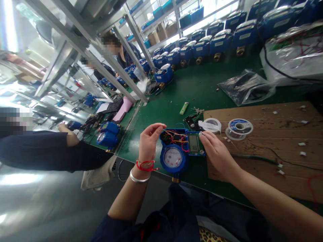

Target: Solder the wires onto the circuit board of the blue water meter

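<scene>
A blue water meter point(174, 159) with a round dial lies at the table's near edge, its wiring box point(174, 137) uncovered and full of red, yellow and dark wires. Thumb and forefinger of my left hand point(149, 141) are pinched together at the box's upper left corner, on what looks like a thin wire end. To the right, the hinged lid with a green circuit board and grey display point(194, 143) lies folded out. My right hand point(214, 148) grips this lid by its right edge, fingertips beside a small white piece at the top corner.
Behind the meter lie a green-and-white strip point(184, 108), a dark hand tool point(192, 120) and a white tape roll point(211, 125). A solder wire spool point(239, 129) stands on cardboard point(267, 134). Rows of blue meters point(185, 53) line the back. Co-workers sit at left.
</scene>
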`<move>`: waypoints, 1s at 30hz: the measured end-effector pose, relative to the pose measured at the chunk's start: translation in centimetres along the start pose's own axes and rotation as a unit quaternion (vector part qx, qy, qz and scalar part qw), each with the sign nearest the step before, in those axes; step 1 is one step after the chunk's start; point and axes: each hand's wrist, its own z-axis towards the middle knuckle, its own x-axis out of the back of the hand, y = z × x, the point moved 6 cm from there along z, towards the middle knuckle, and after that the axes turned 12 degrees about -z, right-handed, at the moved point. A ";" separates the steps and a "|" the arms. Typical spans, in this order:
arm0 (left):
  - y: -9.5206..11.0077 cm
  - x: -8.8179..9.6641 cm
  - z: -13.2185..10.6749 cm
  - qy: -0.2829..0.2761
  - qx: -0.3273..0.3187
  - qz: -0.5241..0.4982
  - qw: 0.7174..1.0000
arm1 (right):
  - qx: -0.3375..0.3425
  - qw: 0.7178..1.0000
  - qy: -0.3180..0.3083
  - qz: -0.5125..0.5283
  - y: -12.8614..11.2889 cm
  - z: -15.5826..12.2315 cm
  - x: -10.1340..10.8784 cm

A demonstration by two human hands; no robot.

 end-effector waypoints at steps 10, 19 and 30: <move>2.5 -1.1 -4.6 -0.163 -0.135 0.088 0.973 | -0.055 0.998 0.007 0.013 0.5 0.0 0.3; 1.4 -1.8 -4.4 -0.011 -0.041 -0.008 0.999 | 0.057 0.978 0.185 -0.082 -1.3 -0.1 3.5; 0.3 -0.1 -3.3 0.042 0.026 -0.119 0.992 | 0.299 0.912 0.024 -0.279 -9.5 3.0 0.5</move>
